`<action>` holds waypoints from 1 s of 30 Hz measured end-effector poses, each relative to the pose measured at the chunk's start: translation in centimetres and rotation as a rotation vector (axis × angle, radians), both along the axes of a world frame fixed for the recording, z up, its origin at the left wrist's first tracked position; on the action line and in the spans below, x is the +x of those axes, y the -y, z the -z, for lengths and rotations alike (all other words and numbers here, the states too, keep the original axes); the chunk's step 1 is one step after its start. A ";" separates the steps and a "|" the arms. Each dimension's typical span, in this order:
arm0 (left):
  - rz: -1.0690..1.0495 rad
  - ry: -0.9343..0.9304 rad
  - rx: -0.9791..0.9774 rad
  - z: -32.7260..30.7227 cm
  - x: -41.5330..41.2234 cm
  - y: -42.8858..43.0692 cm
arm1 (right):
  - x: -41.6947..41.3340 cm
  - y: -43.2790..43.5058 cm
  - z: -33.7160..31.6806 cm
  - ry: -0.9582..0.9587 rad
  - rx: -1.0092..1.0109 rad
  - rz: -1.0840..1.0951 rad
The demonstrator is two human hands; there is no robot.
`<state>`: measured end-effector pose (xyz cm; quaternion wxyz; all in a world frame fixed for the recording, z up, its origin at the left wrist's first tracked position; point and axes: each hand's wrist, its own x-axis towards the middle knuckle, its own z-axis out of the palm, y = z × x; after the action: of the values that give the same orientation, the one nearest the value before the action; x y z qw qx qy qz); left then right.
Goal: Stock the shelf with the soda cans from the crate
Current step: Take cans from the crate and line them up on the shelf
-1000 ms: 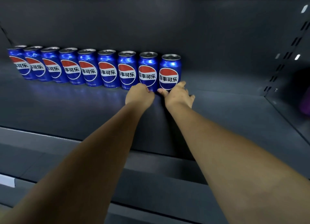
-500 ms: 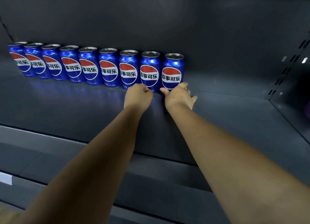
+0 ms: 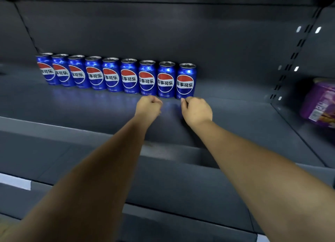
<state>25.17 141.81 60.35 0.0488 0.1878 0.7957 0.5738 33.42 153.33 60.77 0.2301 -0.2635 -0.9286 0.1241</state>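
We saw 9 upright blue aluminium soda cans [image 3: 111, 76] with red, white and blue round logos standing shoulder to shoulder along the back of the dark grey metal shelf [image 3: 72, 105]. The row ran from the upper left of the frame to just right of centre, each long axis vertical and each label facing us. Both bare hands sat low at the foot of the row's right end. The left hand [image 3: 148, 105] was balled into a fist below the 7th and 8th cans and held nothing. The right hand [image 3: 196, 109] had its fingers curled in, also held nothing, and lay at the base of the rightmost can [image 3: 185, 82]; we could not tell whether its knuckles touched it. Bare shelf stretched right of that can toward the purple plastic-wrapped package [image 3: 319, 104] at the right edge. We judged the right hand nearer that gap, so the next can belonged there. The crate was out of view.
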 end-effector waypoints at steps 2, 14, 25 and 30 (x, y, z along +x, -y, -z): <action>0.022 -0.023 -0.020 -0.4 1.2 1.7 | 1.3 1.6 -0.6 -0.011 0.023 0.004; 0.092 -0.182 -0.128 0.1 6.5 12.7 | 8.5 14.0 -0.1 0.090 0.300 -0.025; 0.255 -0.238 -0.404 8.5 10.3 20.3 | 12.7 21.8 7.4 0.225 0.306 -0.099; 0.223 -0.208 -0.492 12.6 11.6 21.5 | 13.5 22.9 11.1 0.439 0.237 -0.200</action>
<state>36.73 120.26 47.77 0.0740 0.3144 0.8862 0.3323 46.95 130.42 49.71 0.0389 -0.1622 -0.9857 -0.0236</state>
